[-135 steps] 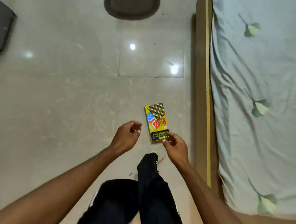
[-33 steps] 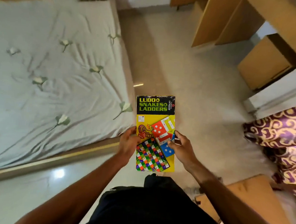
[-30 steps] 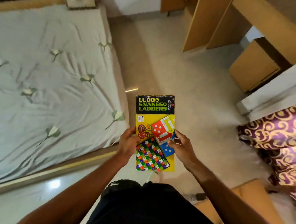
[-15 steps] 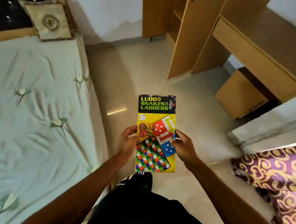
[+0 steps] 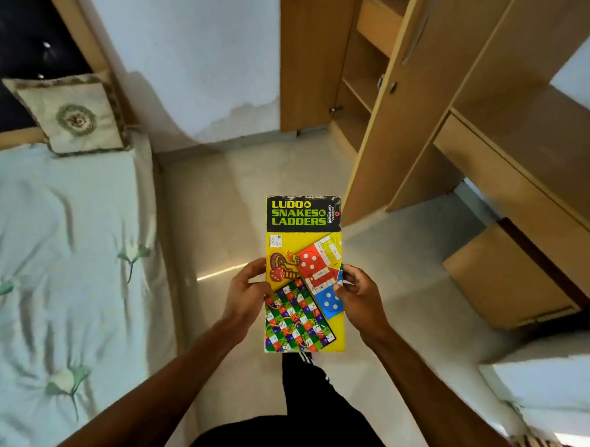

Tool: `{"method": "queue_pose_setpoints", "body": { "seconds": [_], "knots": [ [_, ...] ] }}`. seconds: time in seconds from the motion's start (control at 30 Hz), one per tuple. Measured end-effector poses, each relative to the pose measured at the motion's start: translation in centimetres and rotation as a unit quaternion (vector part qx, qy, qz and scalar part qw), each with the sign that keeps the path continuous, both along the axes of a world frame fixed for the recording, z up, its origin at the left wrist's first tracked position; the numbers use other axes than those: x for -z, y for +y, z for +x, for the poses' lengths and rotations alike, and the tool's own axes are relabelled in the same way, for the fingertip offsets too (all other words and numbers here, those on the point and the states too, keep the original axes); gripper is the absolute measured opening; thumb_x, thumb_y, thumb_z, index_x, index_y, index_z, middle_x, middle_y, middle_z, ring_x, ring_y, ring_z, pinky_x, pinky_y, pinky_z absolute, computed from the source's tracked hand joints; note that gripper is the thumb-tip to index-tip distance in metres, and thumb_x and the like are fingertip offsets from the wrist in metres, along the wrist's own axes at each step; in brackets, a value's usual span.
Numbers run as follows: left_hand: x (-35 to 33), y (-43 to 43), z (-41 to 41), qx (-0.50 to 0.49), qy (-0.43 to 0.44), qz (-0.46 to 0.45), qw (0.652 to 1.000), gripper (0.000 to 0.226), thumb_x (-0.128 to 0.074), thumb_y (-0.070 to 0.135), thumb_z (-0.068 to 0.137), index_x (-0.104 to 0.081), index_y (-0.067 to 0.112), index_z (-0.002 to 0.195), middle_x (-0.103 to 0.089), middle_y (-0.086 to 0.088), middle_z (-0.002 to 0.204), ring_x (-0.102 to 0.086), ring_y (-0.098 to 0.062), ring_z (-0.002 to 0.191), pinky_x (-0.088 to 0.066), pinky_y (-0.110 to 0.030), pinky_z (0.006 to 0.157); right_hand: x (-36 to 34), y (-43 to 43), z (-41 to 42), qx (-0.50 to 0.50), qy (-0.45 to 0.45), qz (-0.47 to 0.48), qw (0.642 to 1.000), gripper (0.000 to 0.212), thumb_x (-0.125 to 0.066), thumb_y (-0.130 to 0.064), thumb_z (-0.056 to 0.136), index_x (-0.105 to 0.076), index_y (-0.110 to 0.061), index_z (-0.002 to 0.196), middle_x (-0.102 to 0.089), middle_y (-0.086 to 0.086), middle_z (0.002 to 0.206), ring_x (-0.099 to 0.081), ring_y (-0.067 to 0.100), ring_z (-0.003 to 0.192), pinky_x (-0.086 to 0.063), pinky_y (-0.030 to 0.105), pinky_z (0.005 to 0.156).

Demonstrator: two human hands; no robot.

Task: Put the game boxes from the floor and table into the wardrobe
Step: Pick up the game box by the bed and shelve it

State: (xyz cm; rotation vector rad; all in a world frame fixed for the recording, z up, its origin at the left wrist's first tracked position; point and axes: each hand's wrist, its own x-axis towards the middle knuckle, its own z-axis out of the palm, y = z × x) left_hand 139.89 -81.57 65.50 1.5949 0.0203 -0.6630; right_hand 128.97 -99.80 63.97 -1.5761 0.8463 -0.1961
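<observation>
Both hands grip the game box [image 5: 302, 258], held up in front of the person w/ its face up: left hand [image 5: 247, 297] clasps the left long edge, right hand [image 5: 358, 300] the right edge, thumbs on top. Wardrobe [image 5: 363, 73] stands ahead w/ its door open, shelves showing. Bed [image 5: 46, 244] at left, desk [image 5: 529, 160] at right.

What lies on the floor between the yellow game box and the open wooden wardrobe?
Nothing: in the head view, only bare pale floor tiles stretch from the yellow Ludo and Snakes & Ladders game box to the open wooden wardrobe.
</observation>
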Motion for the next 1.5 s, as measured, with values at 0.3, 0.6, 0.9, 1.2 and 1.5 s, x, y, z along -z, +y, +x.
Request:
{"method": "queue_pose_setpoints", "body": {
  "seconds": [0.3, 0.6, 0.9, 1.2, 1.5],
  "knots": [
    [-1.9, -10.4, 21.7, -0.044, -0.009, -0.018, 0.999, 0.042, -0.051, -0.006, 0.084, -0.061, 0.019, 0.117, -0.065, -0.006, 0.119, -0.066, -0.024, 0.103, -0.054, -0.038, 0.077, -2.5, -12.7, 24.0, -0.072, -0.02, 0.013, 0.997, 0.032, -0.055, -0.004, 0.093, -0.061, -0.026, 0.114, -0.07, -0.008, 0.106, -0.069, 0.012, 0.098, -0.06, 0.038, 0.083],
    [-1.8, -20.6, 43.6, -0.036, -0.024, -0.02, 0.999, 0.052, -0.05, -0.008, 0.085, -0.062, 0.034, 0.114, -0.071, -0.009, 0.107, -0.073, -0.019, 0.089, -0.054, -0.038, 0.076, -2.0, -23.3, 47.1, -0.104, -0.023, -0.005, 0.994, 0.04, -0.055, -0.007, 0.094, -0.059, -0.02, 0.131, -0.071, 0.001, 0.118, -0.071, 0.016, 0.101, -0.061, 0.044, 0.083],
    [-3.8, -35.4, 69.3, 0.096, -0.036, 0.008, 0.995, 0.045, -0.051, -0.002, 0.09, -0.056, 0.022, 0.127, -0.07, -0.014, 0.105, -0.073, -0.02, 0.087, -0.055, -0.035, 0.073, -2.8, -35.1, 67.7, 0.047, -0.028, 0.017, 0.998, 0.04, -0.057, -0.003, 0.093, -0.059, -0.019, 0.13, -0.071, -0.001, 0.111, -0.071, 0.009, 0.09, -0.061, 0.039, 0.08],
    [-5.2, -56.7, 83.3, 0.215, -0.034, 0.01, 0.976, 0.044, -0.052, -0.002, 0.084, -0.062, 0.027, 0.115, -0.069, -0.017, 0.111, -0.07, -0.025, 0.095, -0.055, -0.047, 0.088, -3.2, -51.6, 77.8, 0.206, -0.046, 0.032, 0.977, 0.038, -0.055, -0.003, 0.092, -0.064, -0.019, 0.125, -0.074, 0.001, 0.108, -0.073, 0.015, 0.092, -0.061, 0.043, 0.08],
    [-6.0, -80.7, 92.1, 0.267, -0.058, -0.017, 0.962, 0.045, -0.052, 0.002, 0.089, -0.055, 0.026, 0.127, -0.07, -0.009, 0.107, -0.07, -0.019, 0.092, -0.054, -0.033, 0.072, -4.9, -73.5, 86.2, 0.27, -0.042, 0.001, 0.962, 0.029, -0.061, -0.01, 0.09, -0.069, -0.028, 0.112, -0.074, -0.004, 0.108, -0.072, 0.016, 0.095, -0.061, 0.046, 0.082]
  ]
}}
